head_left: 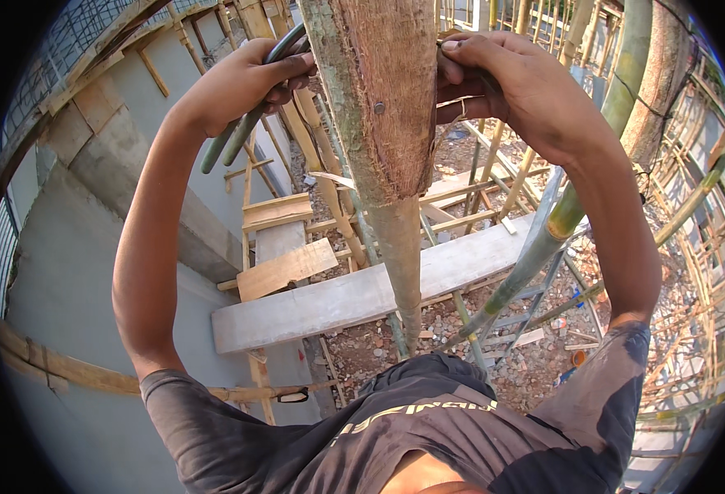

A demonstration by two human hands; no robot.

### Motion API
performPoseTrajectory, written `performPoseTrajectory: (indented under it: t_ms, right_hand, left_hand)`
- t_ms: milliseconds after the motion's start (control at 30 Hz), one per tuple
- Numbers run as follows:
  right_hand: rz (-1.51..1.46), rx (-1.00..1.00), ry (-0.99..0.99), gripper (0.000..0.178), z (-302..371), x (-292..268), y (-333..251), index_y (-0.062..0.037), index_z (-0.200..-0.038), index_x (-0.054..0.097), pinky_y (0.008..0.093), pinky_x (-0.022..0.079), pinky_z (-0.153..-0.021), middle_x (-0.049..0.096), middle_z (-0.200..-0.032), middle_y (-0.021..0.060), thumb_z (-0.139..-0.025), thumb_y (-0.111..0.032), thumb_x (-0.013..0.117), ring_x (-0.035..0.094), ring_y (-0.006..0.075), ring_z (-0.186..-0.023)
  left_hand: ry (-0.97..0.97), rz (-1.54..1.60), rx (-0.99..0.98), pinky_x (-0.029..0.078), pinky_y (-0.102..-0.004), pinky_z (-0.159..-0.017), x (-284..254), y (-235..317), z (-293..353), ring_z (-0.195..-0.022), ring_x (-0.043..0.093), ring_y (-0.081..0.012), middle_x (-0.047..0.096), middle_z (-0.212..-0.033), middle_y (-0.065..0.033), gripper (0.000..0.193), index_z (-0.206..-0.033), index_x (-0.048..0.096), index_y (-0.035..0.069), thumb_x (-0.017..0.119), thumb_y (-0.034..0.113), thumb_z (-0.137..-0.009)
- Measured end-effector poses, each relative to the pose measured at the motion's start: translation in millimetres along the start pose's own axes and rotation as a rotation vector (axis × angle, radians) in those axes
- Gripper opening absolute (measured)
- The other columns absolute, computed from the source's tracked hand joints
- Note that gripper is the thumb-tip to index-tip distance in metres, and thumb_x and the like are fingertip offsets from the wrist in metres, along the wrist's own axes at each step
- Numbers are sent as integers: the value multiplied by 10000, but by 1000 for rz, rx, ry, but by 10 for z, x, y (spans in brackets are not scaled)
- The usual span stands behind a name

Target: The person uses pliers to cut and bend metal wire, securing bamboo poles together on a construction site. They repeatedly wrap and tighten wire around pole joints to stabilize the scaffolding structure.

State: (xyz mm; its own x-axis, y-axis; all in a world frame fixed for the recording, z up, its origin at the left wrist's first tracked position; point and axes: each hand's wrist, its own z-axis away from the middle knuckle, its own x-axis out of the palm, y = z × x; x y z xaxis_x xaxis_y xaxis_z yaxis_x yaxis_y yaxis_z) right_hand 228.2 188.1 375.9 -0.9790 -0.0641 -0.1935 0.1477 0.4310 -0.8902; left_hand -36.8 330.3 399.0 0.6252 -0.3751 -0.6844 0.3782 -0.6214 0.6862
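Observation:
Directly in front of me rises an upright wooden pole [370, 107], its upper face cut flat with a nail head in it. To the left of the pole, my left hand [255, 86] is closed around a pair of pliers with green handles [239, 142]. The jaws of the pliers do not show clearly. My right hand [519, 95] is at the pole's right side, thumb and fingers curled together by the wood. Whatever its fingers hold is hidden in shadow. Both arms reach up and around the pole.
A pale plank [354, 300] lies across bamboo supports below me. A thick green bamboo pole [566, 216] slants up on the right. Concrete walls [74, 239] stand on the left. Bamboo scaffolding [692, 288] fills the far right, above rubble-strewn ground [362, 362].

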Motion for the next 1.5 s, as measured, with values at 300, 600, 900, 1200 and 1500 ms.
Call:
performPoseTrajectory:
  t_ms: [300, 600, 900, 1200, 1500]
  right_hand:
    - [78, 9, 97, 303, -48, 207, -18, 17, -890, 596, 353, 601, -861, 703, -940, 157, -1024, -234, 494, 728, 238, -858]
    - [13, 23, 211, 306, -86, 228, -7, 35, -863, 583, 360, 615, -778, 722, -957, 194, -1014, -190, 440, 730, 250, -837]
    - [-135, 58, 181, 302, 30, 166, 118, 44, -947, 571, 381, 597, -883, 701, -1071, 228, -1035, -192, 405, 707, 280, -949]
    - [-62, 57, 81, 290, -81, 64, 166, 11, -943, 596, 384, 578, -856, 709, -959, 149, -1032, -202, 421, 704, 253, -910]
    - [-70, 66, 10, 289, -117, 65, 203, 5, -955, 617, 370, 582, -858, 697, -972, 133, -1026, -221, 451, 701, 230, -887]
  left_hand:
    - [106, 418, -117, 393, -214, -540, -30, -78, 218, -625, 442, -32, 519, -758, 44, 174, -942, 580, 79, 584, 235, -1016]
    - [38, 675, -209, 367, -223, -542, -139, 38, 165, -602, 422, -43, 477, -742, 68, 163, -948, 547, 99, 534, 234, -1039]
    - [70, 1023, -179, 481, -233, -602, 401, 33, 879, -644, 476, -22, 579, -884, 45, 203, -1121, 607, 43, 559, 224, -1043]
    - [239, 1000, -87, 445, -257, -624, 961, 429, 964, -670, 461, -33, 529, -842, 39, 178, -1109, 589, 47, 557, 211, -1047]
    - [145, 1742, -29, 475, -328, -751, 1481, 572, 1167, -757, 495, -71, 558, -913, 45, 229, -1217, 545, 100, 534, 267, -1061]
